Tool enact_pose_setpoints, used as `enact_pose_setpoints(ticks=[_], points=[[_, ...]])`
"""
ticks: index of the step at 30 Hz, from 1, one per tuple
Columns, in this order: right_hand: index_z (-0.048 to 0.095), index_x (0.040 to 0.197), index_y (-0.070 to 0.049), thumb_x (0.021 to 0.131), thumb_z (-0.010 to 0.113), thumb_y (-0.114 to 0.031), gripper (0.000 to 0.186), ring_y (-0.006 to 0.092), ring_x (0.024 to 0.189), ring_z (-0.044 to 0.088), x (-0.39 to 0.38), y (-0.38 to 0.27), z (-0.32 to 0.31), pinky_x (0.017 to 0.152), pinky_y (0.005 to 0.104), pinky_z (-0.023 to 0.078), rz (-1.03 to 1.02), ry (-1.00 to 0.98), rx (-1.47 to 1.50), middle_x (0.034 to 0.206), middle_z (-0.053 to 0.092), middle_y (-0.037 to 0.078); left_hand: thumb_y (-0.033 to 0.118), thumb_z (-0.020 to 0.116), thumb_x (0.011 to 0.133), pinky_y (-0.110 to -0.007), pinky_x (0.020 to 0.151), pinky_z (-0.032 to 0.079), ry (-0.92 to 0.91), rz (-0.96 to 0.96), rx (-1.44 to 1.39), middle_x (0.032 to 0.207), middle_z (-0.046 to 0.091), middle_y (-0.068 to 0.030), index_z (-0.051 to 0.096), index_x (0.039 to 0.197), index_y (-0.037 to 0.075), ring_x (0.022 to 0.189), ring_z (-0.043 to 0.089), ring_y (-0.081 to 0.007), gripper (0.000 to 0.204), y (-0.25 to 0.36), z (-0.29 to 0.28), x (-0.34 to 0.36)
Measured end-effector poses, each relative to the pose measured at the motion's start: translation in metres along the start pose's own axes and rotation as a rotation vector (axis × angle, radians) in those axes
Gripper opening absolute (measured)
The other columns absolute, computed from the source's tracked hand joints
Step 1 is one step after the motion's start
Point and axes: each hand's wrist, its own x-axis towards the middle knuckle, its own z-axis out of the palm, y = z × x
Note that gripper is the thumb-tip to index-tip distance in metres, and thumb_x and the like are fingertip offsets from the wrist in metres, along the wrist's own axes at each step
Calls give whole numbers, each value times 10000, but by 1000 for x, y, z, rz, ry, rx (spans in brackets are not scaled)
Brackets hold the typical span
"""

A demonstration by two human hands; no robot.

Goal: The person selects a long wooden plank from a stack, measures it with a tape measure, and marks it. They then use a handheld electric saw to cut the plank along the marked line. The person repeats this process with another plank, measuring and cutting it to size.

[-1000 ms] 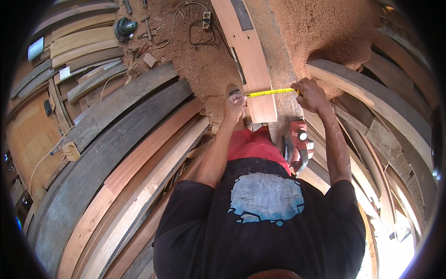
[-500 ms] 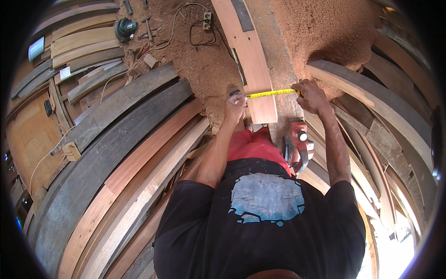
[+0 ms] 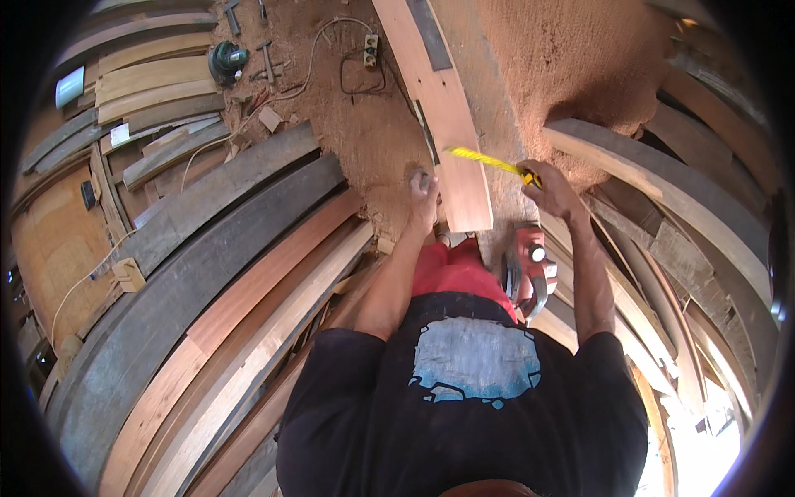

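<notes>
My right hand (image 3: 550,190) is closed around a yellow-and-black tape measure (image 3: 531,177), to the right of a planed wooden plank (image 3: 465,184). From its case the yellow blade (image 3: 484,160) reaches left over the plank, slightly arched, its free end above the wood. Beside the plank's left edge is my left hand (image 3: 425,200), fingers curled and apart from the blade. A small greyish shape shows at its fingertips; what it is I cannot make out. A red power planer (image 3: 530,263) stands below my right hand, near my red shorts.
Long boards (image 3: 207,273) lie stacked on the left, and more timber (image 3: 662,166) on the right. Sawdust (image 3: 571,58) is heaped at the far right. A power strip (image 3: 370,50) with its cord, a green power tool (image 3: 225,63) and hammers (image 3: 267,60) lie at the far left.
My left hand has let go of the blade's end and moved slightly down. The blade has come free, shortened and tilted; my right hand, holding the case, has dropped slightly.
</notes>
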Motion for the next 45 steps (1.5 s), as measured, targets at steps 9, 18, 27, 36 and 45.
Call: enact_pose_setpoints(ticks=[9, 18, 27, 36, 45], points=[[381, 1474, -88, 826, 702, -216, 735, 451, 1214, 522, -30, 43, 106, 1073, 521, 397, 409, 57, -206, 1321, 533, 269, 831, 296, 895, -404, 1119, 394, -168, -91, 3, 1469, 459, -146, 277, 1533, 43, 1337, 485, -261, 1014, -18, 27, 1], [294, 1495, 43, 814, 777, -442, 965, 454, 1209, 555, -29, -68, 107, 1056, 503, 439, 208, -39, 774, 1399, 485, 303, 841, 287, 887, -471, 1030, 490, -291, -318, -361, 1390, 543, -163, 387, 1479, 77, 1246, 564, -299, 972, 58, 15, -52], [415, 1236, 82, 773, 794, -268, 693, 511, 959, 630, -55, -120, 88, 822, 495, 527, 216, 254, 208, 1030, 639, 309, 783, 440, 893, -424, 1058, 461, -417, -435, -614, 1372, 562, -149, 433, 1459, 93, 1244, 558, -286, 892, 51, 42, -70], [486, 1090, 104, 774, 739, -426, 667, 453, 779, 685, -126, -263, -28, 704, 499, 562, 188, 286, -156, 746, 648, 259, 724, 577, 863, -481, 1072, 463, -764, -319, -700, 1398, 554, -138, 424, 1463, 94, 1260, 560, -304, 882, 162, 65, -158], [438, 1362, 138, 773, 748, -589, 985, 393, 1202, 594, -215, -347, -152, 1036, 452, 445, -724, 539, 758, 1220, 605, 337, 546, 488, 1002, -515, 1020, 516, -1356, -133, -1037, 1373, 554, -175, 402, 1464, 59, 1245, 577, -335, 677, 349, 109, -245]])
